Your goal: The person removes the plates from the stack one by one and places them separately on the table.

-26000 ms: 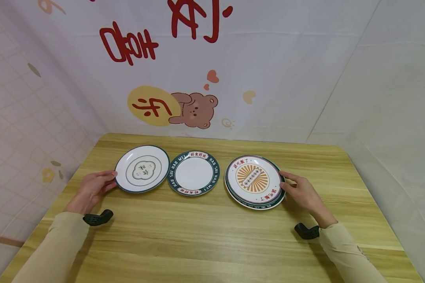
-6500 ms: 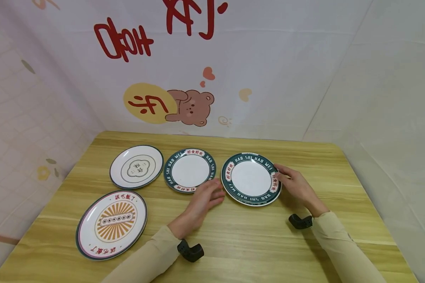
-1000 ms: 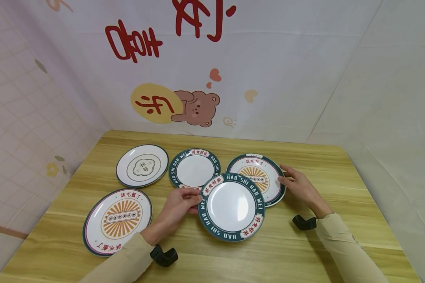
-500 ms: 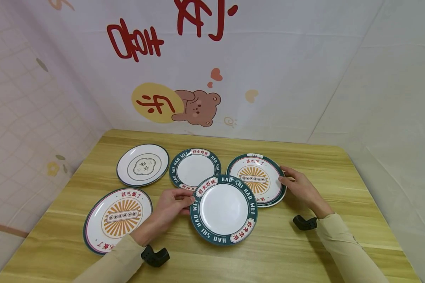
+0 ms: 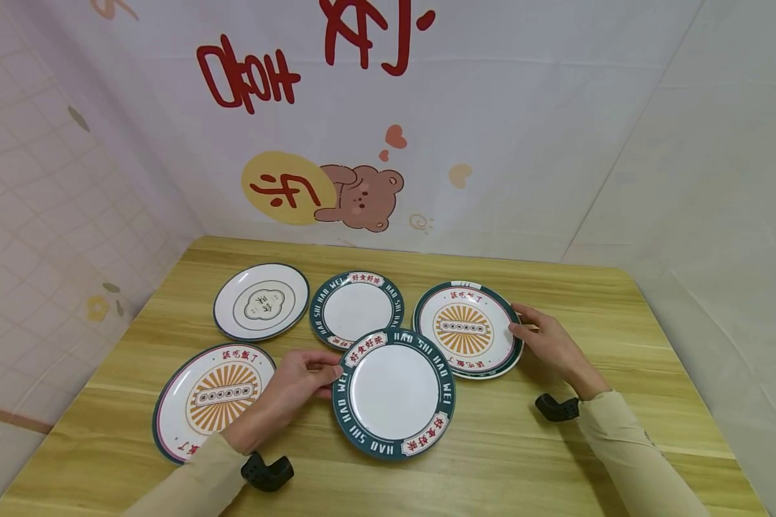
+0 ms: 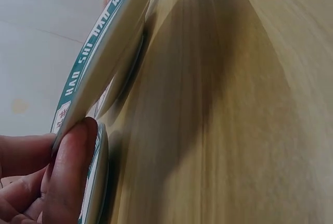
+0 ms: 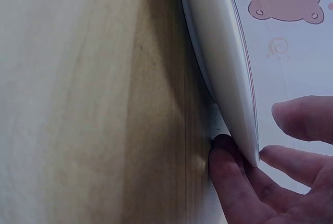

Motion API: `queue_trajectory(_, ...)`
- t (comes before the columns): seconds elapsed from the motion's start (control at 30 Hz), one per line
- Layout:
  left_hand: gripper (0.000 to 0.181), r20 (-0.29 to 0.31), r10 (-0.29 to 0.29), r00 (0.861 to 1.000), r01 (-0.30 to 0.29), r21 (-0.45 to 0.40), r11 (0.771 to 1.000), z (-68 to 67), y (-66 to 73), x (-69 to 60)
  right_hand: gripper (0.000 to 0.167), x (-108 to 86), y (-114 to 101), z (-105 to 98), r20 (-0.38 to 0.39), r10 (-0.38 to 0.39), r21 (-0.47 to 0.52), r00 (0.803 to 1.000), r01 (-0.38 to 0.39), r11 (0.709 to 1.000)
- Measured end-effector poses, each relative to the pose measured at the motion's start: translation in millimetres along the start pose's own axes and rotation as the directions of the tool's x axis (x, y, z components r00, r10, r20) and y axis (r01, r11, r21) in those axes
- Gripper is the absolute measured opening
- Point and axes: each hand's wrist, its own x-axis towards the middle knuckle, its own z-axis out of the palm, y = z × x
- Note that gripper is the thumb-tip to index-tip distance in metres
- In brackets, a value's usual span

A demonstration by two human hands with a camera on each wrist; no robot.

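Observation:
My left hand (image 5: 291,388) pinches the left rim of a white plate with a green lettered border (image 5: 394,391), thumb on top and fingers beneath. In the left wrist view this plate (image 6: 106,49) is tilted and raised over the table, casting a broad shadow. At the right lies a plate with an orange sunburst (image 5: 463,348), atop at least one green-rimmed plate. The fingers of my right hand (image 5: 550,345) touch that pile's right edge. In the right wrist view the thumb stands off the plate's rim (image 7: 229,62) and the other fingers are at and under it.
At the back left lies a white plate with a dark rim and a central emblem (image 5: 263,305). Beside it is a smaller green-bordered plate (image 5: 357,310), partly overlapped in view by the held one. A larger sunburst plate (image 5: 200,380) lies front left. A printed cloth wall (image 5: 524,165) rises behind the table.
The upper sunburst plate went from the pile to the front left. Then the left hand took the green-bordered plate off, baring another sunburst plate, and carried it left and nearer. The right hand stays.

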Motion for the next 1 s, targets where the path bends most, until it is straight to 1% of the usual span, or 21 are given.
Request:
queue_trajectory(0.17,0.03,-0.003,-0.007,1.0,0.007,0.015,1.0,-6.1,-0.9,-2.3,0.059,0.4,0.1,0.1,0.001,0.001,0.002,1.0,-0.001,1.0)
queue_trajectory(0.43,0.027,-0.037,-0.03,0.999,0.033,0.069,0.997,-16.8,-3.7,-4.3,0.059,-0.1,-0.1,0.1,0.003,0.004,0.005,1.0,-0.004,1.0)
queue_trajectory(0.6,0.029,-0.031,-0.028,0.999,0.03,0.078,0.997,-23.6,-6.1,-7.1,0.06,0.0,0.6,-0.1,0.004,-0.005,0.009,1.0,0.005,1.0)
queue_trajectory(0.83,0.03,-0.032,-0.045,0.998,0.049,0.105,0.993,-30.6,-8.3,-9.1,0.06,0.2,0.3,-0.4,0.008,-0.001,0.013,1.0,0.001,1.0)
queue_trajectory(1.0,0.03,-0.023,-0.042,0.999,0.045,0.119,0.992,-35.6,-10.0,-9.8,0.061,0.1,0.1,-0.3,0.008,0.002,0.009,1.0,-0.002,1.0)
